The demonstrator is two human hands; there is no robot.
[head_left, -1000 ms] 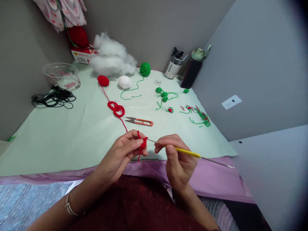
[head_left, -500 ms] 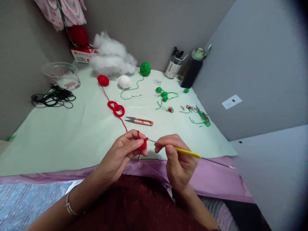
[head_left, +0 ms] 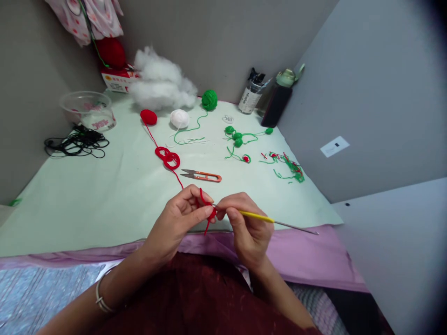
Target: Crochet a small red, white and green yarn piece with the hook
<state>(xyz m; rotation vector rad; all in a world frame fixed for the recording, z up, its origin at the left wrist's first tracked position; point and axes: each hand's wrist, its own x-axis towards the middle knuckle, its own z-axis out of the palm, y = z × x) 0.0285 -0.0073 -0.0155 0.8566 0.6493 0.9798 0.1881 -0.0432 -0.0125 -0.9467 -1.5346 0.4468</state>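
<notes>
My left hand [head_left: 174,221] pinches a small red crocheted piece [head_left: 212,214], with red yarn looped over its index finger and a short tail hanging below. In my right hand [head_left: 248,232] is a crochet hook with a yellow handle [head_left: 256,216], its front tip at the red piece and partly hidden by fingers. The hook's rear metal end points out to the right. Red yarn [head_left: 172,160] lies in loops beyond my left hand and runs back to a red ball [head_left: 148,117]. Orange-handled thread snips [head_left: 202,176] lie just beyond both hands.
Across the back stand a plastic tub [head_left: 87,111], white stuffing [head_left: 162,81], a white ball [head_left: 179,119], a green ball [head_left: 209,100], a pen cup [head_left: 250,98] and a dark bottle [head_left: 277,104]. Black cord [head_left: 77,142] lies left; small green pieces [head_left: 238,139] and yarn scraps [head_left: 295,170] lie right.
My right hand has moved left with the hook, up against the red piece. My left thumb and the red piece have shifted slightly right.
</notes>
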